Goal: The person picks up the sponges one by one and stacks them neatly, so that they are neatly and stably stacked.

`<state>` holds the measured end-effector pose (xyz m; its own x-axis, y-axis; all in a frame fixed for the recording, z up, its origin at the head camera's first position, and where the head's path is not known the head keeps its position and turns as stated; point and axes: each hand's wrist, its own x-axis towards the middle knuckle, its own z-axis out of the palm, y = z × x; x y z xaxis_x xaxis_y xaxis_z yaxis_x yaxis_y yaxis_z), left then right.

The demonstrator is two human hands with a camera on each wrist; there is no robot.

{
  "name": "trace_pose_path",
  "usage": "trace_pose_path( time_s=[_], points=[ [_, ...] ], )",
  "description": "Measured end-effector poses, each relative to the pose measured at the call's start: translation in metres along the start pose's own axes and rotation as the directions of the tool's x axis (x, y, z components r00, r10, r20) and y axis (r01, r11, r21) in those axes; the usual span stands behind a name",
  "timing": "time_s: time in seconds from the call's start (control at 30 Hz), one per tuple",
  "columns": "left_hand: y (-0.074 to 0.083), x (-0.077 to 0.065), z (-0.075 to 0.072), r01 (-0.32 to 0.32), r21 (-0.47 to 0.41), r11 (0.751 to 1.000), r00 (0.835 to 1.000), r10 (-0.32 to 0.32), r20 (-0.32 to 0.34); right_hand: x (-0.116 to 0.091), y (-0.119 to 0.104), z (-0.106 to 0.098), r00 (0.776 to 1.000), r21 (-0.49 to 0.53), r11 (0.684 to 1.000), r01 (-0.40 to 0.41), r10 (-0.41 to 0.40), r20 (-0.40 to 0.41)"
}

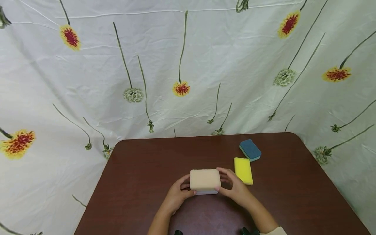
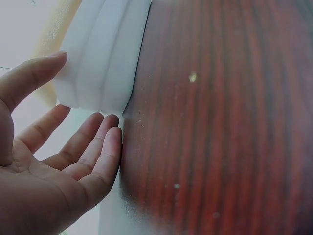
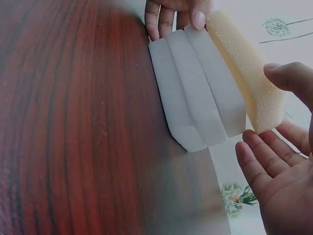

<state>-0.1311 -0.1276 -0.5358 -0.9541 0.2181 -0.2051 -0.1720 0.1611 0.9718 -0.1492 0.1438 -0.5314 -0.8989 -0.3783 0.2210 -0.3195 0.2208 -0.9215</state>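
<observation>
Three white sponges [image 3: 190,93] lie stacked flat on the table, with a cream sponge [image 1: 205,179] on top, slightly askew in the right wrist view. My left hand [image 1: 175,195] holds the left end of the white stack, thumb on the near side and fingertips [image 2: 112,120] at the end. At the other end, my right hand [image 1: 237,189] pinches the cream sponge, its thumb [image 3: 281,73] on one long side and fingers round the corner. From the head view, the cream sponge hides most of the white ones.
To the right on the dark red-brown table [image 1: 147,163] lie a yellow sponge [image 1: 243,171] and, behind it, a blue sponge [image 1: 250,149] with a paler underside. A white floral cloth [image 1: 164,65] hangs behind the table's far edge.
</observation>
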Motion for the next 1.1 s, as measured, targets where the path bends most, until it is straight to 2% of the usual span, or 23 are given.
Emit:
trace_pose_path(
  time_s=[0.3,0.53,0.8,1.1],
  points=[
    [0.0006,-0.0001,-0.0001,0.006,0.007,1.000,1.000,-0.006,0.001,-0.0009,0.0015,0.0011,1.000,-0.041,0.999,-0.011,0.011,0.000],
    [0.0017,-0.0005,0.0004,0.002,0.027,1.000,1.000,-0.002,-0.001,-0.0002,0.0045,0.0021,0.999,-0.059,0.998,0.035,-0.036,-0.010],
    [0.0008,0.0008,0.0003,0.004,0.031,1.000,1.000,-0.004,-0.001,-0.0006,0.0039,0.0011,1.000,-0.085,0.996,0.028,-0.029,-0.008],
    [0.0019,0.0022,0.0002,-0.053,0.037,0.998,0.998,0.053,0.016,-0.0020,0.0032,0.0000,1.000,-0.086,0.996,0.013,-0.011,0.024]
  ],
)
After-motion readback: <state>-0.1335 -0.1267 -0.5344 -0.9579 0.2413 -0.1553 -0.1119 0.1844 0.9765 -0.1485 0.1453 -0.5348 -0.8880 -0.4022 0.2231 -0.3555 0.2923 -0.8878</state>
